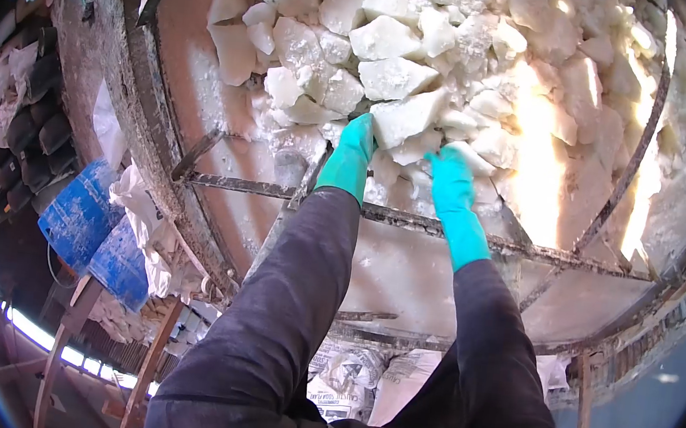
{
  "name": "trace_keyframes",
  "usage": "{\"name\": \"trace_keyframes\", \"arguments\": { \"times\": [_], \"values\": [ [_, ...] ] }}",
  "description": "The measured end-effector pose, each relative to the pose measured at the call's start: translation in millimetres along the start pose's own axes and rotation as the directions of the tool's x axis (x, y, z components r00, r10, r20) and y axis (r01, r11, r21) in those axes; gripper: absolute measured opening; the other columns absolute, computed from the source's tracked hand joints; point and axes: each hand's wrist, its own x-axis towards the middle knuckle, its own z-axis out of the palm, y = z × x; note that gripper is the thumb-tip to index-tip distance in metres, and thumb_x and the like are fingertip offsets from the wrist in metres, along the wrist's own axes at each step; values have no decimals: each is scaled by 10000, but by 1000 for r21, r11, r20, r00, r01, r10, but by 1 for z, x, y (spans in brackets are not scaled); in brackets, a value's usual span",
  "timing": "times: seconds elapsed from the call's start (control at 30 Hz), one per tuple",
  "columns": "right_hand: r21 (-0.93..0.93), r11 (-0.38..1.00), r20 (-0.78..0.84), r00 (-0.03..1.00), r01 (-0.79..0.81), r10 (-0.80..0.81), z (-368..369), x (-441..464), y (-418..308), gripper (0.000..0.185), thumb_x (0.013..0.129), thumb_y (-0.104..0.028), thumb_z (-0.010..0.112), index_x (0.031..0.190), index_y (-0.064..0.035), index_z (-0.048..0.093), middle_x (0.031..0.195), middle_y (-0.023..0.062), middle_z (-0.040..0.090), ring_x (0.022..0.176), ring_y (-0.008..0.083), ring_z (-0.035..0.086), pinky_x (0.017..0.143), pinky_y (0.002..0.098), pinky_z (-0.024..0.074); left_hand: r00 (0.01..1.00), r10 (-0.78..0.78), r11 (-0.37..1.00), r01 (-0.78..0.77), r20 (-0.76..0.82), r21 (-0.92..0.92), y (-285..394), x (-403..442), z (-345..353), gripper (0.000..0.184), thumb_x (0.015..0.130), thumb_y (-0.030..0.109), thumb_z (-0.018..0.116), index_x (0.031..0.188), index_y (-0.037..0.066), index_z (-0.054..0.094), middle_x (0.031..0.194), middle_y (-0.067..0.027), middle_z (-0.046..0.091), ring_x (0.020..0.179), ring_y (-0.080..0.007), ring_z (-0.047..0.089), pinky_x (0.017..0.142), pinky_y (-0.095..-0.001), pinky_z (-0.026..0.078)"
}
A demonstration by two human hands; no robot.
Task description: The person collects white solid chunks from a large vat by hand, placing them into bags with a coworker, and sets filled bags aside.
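Both my hands wear green rubber gloves and reach into a heap of white, rock-like chunks. My left hand (354, 152) is at the left edge of a large white chunk (409, 122), its fingers closed against the side. Near that chunk's lower right is my right hand (454, 188); its fingertips are blurred by motion, so their grip is unclear. More white chunks (386, 39) are piled beyond, dusted with powder. A crusted metal bar (409, 219) crosses under my wrists.
A curved, crusted rim (137, 67) bounds the heap on the left, and a metal rod (638, 153) arches on the right. Blue plastic containers (82, 216) and dark boots (35, 119) are at left. Printed sacks (346, 381) lie below, near my body.
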Motion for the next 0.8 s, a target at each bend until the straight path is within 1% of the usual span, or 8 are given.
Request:
{"name": "trace_keyframes", "arguments": {
  "times": [0.07, 0.13, 0.2, 0.37, 0.53, 0.57, 0.73, 0.8],
  "values": [
    [86, 987, -48, 989, -132, 136, -48, 23, 6, 403, 883, -131, 510, 1286, -132, 507, 1028, 139, 581, 978, 275, 609, 682, 424, 547, 994, -102, 951, 105, 25, -290, 12, -17, 12, 401, 942, 310, 465, 1261, 80, 545, 1194, -90, 602, 1024, -267, 603, 936, -423, 463],
    [6, 999, -444, 895, -34, 33, -52, 67, 15, 356, 918, -190, 452, 1254, -150, 561, 968, 128, 625, 961, 298, 633, 788, 384, 538, 993, -119, 928, 116, 14, -355, 19, -30, 22, 429, 948, 342, 485, 1265, 59, 543, 1206, -115, 597, 1024, -288, 613, 941, -434, 478],
    [323, 870, 239, 922, -373, 306, -118, 104, 6, 373, 961, -199, 386, 1307, -126, 506, 1032, 154, 631, 943, 337, 637, 804, 414, 533, 989, -116, 937, 77, -95, -341, 37, -48, 36, 412, 950, 316, 487, 1254, 44, 541, 1141, -120, 618, 999, -271, 612, 897, -401, 498],
    [240, 964, 324, 945, -116, 34, -113, 96, 38, 381, 985, -219, 384, 1342, -120, 469, 1211, 224, 572, 996, 387, 620, 879, 443, 505, 983, 113, 972, -139, -143, -192, 35, -26, 46, 412, 956, 385, 490, 1183, 56, 591, 1115, -131, 635, 976, -255, 609, 851, -379, 490],
    [475, 879, -81, 997, 36, 2, -8, 10, 75, 381, 972, -205, 416, 1335, -111, 480, 1246, 231, 556, 1034, 394, 604, 941, 439, 476, 851, 450, 803, -252, -272, 540, 81, -114, 98, 589, 909, 522, 547, 1049, -43, 637, 927, -148, 648, 814, -248, 567, 767, -364, 466],
    [399, 916, -32, 999, 39, -28, -2, 19, 78, 382, 970, -202, 418, 1336, -111, 478, 1256, 226, 552, 1039, 395, 601, 947, 437, 472, 940, 235, 882, -100, -247, 460, 92, -119, 102, 610, 898, 534, 562, 1058, -51, 626, 953, -137, 638, 826, -229, 559, 768, -352, 462],
    [110, 973, 550, 803, 204, -230, -92, 78, 71, 478, 993, -363, 354, 1315, -32, 476, 1257, 230, 556, 1071, 384, 593, 953, 435, 458, 973, 180, 982, -187, -143, -38, 43, -62, 83, 530, 863, 429, 676, 1173, 8, 588, 1102, -51, 601, 956, -160, 526, 847, -309, 421],
    [291, 954, 512, 854, -75, -90, -87, 76, 63, 525, 986, -423, 347, 1301, -28, 488, 1240, 221, 569, 1061, 370, 602, 905, 441, 482, 996, 66, 981, -76, -60, -179, 32, -53, 77, 505, 857, 401, 692, 1191, 36, 586, 1146, -36, 589, 1003, -147, 517, 883, -305, 409]
  ]
}}
